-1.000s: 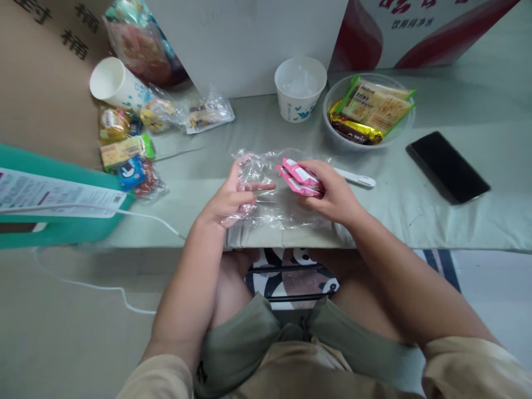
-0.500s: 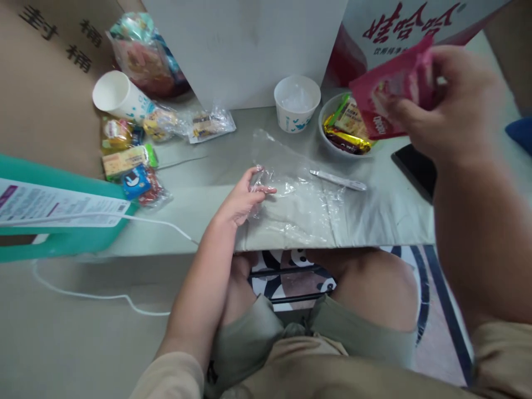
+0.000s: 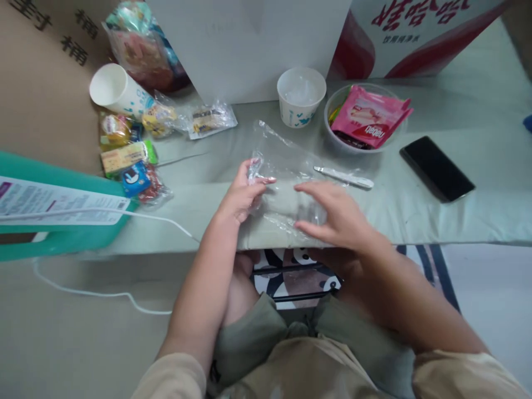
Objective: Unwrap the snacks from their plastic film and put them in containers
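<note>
A clear plastic bag [image 3: 286,208] lies crumpled on the cloth-covered table in front of me. At its left edge, my left hand [image 3: 245,191] has the film gathered about its curled fingers. My right hand [image 3: 336,213] is over the bag's right side, thumb and fingers apart; I cannot tell whether it touches the film. Just beyond that hand lies a slim silver tool like a craft knife or tweezers [image 3: 344,178]. A pink wafer packet [image 3: 368,117] rests on other snacks in a round plastic bowl [image 3: 343,143].
A paper bowl [image 3: 301,100] stands left of the snack bowl, and a phone [image 3: 437,169] lies at the right. Wrapped snacks [image 3: 127,159] and a tipped paper cup [image 3: 120,91] are on the left. A green container [image 3: 95,235], white cable [image 3: 158,219] and boxes [image 3: 249,50] surround the area.
The pink packet has left my right hand and lies in the bowl. My right hand has come down and left to the plastic bag, uncovering the phone. My left hand has barely moved.
</note>
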`<state>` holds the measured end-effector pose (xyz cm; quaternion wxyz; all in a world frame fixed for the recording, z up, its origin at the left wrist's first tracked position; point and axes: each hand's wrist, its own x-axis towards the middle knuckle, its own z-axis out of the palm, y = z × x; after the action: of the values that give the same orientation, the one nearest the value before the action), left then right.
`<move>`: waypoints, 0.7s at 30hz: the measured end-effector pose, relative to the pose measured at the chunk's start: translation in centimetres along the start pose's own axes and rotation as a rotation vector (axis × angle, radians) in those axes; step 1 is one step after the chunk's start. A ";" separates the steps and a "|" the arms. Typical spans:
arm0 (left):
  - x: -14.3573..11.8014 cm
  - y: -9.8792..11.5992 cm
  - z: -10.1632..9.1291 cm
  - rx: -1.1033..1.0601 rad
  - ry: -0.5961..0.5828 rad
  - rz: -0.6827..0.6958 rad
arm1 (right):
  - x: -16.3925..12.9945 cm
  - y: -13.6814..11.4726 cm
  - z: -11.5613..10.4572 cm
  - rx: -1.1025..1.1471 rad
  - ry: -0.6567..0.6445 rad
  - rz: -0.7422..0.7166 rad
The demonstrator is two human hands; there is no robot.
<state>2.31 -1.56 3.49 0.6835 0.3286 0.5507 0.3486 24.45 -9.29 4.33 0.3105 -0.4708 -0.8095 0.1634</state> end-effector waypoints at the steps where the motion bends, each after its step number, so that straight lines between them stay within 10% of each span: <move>1: 0.0 -0.1 -0.1 -0.034 0.041 0.017 | -1.0 -0.2 1.5 -0.018 -0.068 0.008; 11: -0.5 0.4 -4.0 -0.244 0.246 0.049 | -3.2 1.9 2.8 -0.082 -0.331 -0.077; 21: -1.4 1.6 -5.3 -0.274 0.212 -0.055 | -2.2 3.9 2.1 0.132 0.095 0.075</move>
<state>-3.27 -1.50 4.63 0.6692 0.1787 0.5759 0.4342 26.45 -9.23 -0.18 0.3725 -0.4863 -0.7633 0.2053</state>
